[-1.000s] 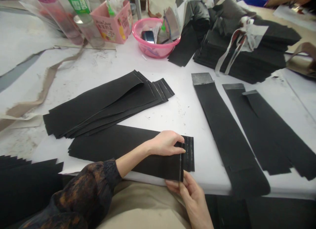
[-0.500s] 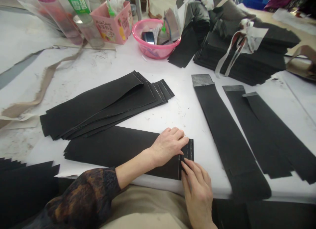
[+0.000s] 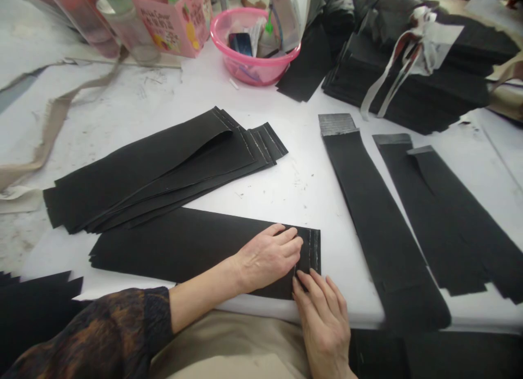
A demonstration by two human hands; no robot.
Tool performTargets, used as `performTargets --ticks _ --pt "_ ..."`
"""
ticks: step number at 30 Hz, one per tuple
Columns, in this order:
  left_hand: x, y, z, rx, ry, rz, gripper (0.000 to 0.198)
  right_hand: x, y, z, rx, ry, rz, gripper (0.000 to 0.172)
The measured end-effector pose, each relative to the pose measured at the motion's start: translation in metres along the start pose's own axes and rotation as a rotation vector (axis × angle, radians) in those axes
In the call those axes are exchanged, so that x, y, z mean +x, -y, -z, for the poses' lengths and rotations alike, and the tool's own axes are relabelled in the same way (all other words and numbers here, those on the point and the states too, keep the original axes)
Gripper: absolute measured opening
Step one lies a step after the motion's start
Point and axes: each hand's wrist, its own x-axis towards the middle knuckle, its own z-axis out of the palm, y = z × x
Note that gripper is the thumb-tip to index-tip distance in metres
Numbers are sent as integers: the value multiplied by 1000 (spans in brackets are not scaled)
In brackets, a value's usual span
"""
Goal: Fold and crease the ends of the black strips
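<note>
A long black strip (image 3: 163, 248) lies along the front edge of the white table, with pale lines across its right end. My left hand (image 3: 272, 257) presses on the strip near that end, its fingers bent and close together. At the strip's lower right corner, my right hand (image 3: 322, 313) touches the edge with its fingertips, thumb and index finger pressed together on the material. Behind the strip, several black pieces (image 3: 155, 161) with similar lined ends lie fanned out, overlapping its left part.
More black strips (image 3: 368, 205) with grey ends lie at the right. A pink basin (image 3: 255, 68) holding small items, a pink box (image 3: 171, 22) and a tied black stack (image 3: 408, 90) stand at the back. A beige strap (image 3: 53, 123) runs along the left.
My left hand has slid a little left and down over the strip, uncovering more of its lined end. My right hand has shifted slightly left along the edge. The camera view has tilted lower.
</note>
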Motion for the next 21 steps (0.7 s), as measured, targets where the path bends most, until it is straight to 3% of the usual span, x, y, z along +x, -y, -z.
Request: performTargets --ticks 6,14,17,21 --pt "2 5 4 -35 50 19 20 -21 -2 -2 -14 36 44 33" --pt "0 7 -2 -166 10 89 16 -33 -1 6 10 69 76 33" --pt "0 8 -3 -367 -53 184 10 -30 0 12 92 32 -1 22" --pt "-3 10 -3 -623 -177 315 14 -14 5 15 249 -1 -247 14"
